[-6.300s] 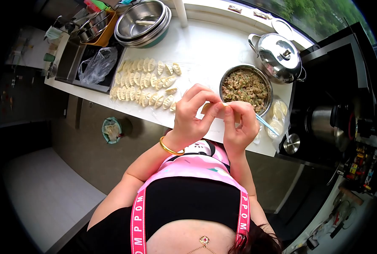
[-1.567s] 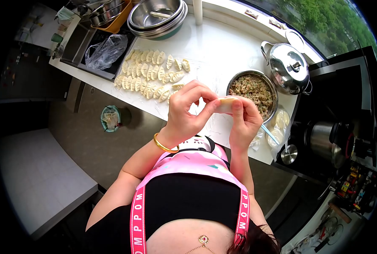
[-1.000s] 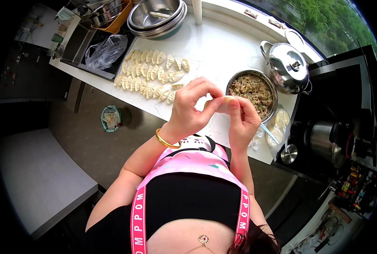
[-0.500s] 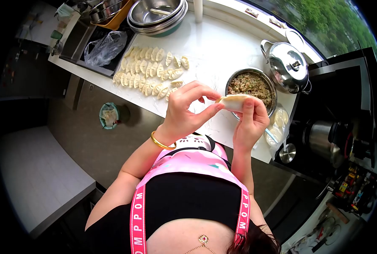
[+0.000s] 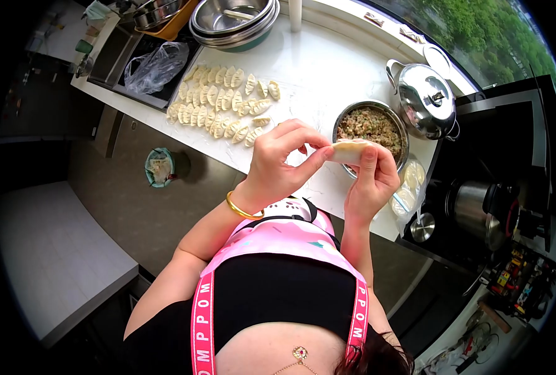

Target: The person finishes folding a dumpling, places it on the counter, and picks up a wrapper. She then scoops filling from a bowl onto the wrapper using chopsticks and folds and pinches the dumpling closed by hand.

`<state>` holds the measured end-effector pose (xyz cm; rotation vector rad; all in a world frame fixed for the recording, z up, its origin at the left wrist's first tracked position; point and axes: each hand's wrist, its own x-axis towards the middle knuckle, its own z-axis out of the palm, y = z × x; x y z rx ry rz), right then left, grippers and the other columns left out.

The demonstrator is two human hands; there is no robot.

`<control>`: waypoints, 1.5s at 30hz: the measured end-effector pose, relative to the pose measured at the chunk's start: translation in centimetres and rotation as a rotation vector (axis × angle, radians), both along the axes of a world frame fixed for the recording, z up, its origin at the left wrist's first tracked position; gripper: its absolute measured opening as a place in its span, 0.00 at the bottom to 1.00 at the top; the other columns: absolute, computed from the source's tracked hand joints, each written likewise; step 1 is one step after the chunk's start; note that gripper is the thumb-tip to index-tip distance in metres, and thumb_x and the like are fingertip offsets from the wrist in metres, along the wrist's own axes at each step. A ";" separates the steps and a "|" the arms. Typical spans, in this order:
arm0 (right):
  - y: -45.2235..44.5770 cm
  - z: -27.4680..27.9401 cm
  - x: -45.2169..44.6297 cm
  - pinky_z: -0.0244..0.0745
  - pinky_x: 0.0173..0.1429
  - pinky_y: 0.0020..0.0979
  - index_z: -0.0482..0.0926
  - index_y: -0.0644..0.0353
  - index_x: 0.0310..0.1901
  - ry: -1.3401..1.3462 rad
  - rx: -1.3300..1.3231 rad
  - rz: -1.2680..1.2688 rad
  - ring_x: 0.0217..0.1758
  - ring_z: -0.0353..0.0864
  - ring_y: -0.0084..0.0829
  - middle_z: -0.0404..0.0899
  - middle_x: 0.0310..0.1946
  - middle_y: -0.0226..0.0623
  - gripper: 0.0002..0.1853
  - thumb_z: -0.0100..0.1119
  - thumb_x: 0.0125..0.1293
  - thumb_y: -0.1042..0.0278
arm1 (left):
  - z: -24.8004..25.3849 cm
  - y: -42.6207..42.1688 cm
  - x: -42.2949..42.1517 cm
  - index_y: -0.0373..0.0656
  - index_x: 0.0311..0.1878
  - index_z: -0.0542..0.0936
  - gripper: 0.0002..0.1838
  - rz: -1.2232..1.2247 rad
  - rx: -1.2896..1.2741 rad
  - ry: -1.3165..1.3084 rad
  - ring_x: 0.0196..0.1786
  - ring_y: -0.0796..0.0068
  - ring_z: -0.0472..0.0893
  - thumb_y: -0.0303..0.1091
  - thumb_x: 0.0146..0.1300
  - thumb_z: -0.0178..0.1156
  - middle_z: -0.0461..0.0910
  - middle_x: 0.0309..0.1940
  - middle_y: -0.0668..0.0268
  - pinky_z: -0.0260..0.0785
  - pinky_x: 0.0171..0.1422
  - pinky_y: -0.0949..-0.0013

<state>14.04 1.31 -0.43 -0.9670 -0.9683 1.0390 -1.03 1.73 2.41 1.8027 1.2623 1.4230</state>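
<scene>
A folded, pale dumpling (image 5: 348,152) is held between my two hands above the front of the white counter. Thumb and finger of my left hand (image 5: 285,159) pinch its left end. My right hand (image 5: 372,182) grips the right end, thumb in front. Just behind the dumpling stands a steel bowl of meat filling (image 5: 373,128), its lower part partly hidden by my fingers. Rows of finished dumplings (image 5: 212,103) lie on the counter to the left. Round wrappers in a plastic bag (image 5: 409,187) rest right of my right hand.
Stacked steel basins (image 5: 231,28) stand at the back left, near a crumpled plastic bag (image 5: 156,69) by the sink. A lidded pot (image 5: 425,100) is behind the bowl. The stove (image 5: 471,144) borders the counter on the right. A small bin (image 5: 159,167) stands on the floor.
The dumpling, mostly covered by my fingers a second ago, now shows its pale side. My right hand has moved slightly right, and my left fingers have come down onto the dumpling's left end.
</scene>
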 end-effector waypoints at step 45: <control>0.2 -0.2 0.4 0.86 0.42 0.33 0.77 0.67 0.41 0.134 -0.072 0.010 0.38 0.85 0.31 0.82 0.38 0.41 0.12 0.54 0.74 0.64 | -0.6 0.8 -1.5 0.39 0.38 0.82 0.10 -0.090 -0.006 -0.071 0.33 0.73 0.81 0.34 0.58 0.70 0.81 0.30 0.63 0.73 0.38 0.72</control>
